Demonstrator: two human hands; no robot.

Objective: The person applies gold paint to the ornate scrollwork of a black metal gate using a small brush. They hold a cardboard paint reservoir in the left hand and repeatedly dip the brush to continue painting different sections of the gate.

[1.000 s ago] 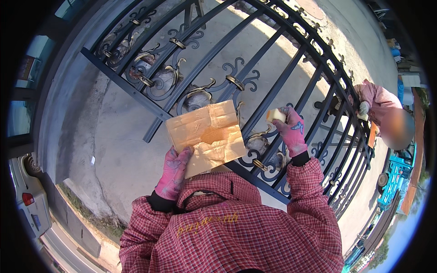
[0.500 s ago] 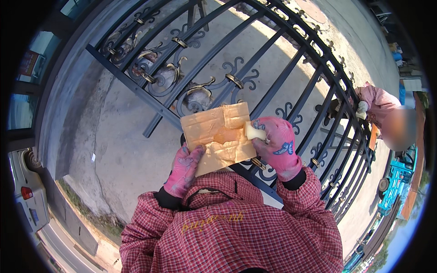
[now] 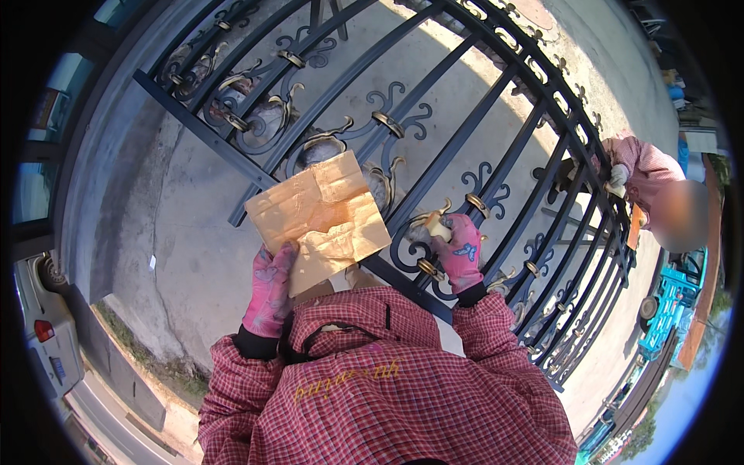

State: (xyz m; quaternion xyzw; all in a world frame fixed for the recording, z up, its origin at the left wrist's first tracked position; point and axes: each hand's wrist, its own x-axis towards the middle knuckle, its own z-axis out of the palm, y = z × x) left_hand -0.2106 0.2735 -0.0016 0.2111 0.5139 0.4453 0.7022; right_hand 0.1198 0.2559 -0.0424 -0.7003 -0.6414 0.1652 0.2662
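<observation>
My left hand [image 3: 267, 293], in a pink patterned glove, grips the lower left corner of a creased piece of cardboard [image 3: 322, 232] with a wet-looking golden smear in its middle. In my pink-gloved right hand [image 3: 463, 254] is a small cream-coloured sponge [image 3: 439, 226], pinched between the fingers. The sponge is at a curled scroll of the black metal fence panel [image 3: 203, 128], near its gold-coloured tip. Whether it presses on the metal cannot be made out. Gold colour also marks collars [image 3: 389, 124] and other scroll tips on the panel.
Long bars of the panel stretch ahead and to the right over concrete ground. Another person [image 3: 647, 167], wearing a light glove, bends over its far right end. A blue vehicle [image 3: 674, 287] stands beyond them, and a pale car [image 3: 50, 333] at the left.
My right hand has moved the sponge off the cardboard and onto the scrollwork side, slightly lower. The cardboard in my left hand has shifted left and tilted. My view has turned a little.
</observation>
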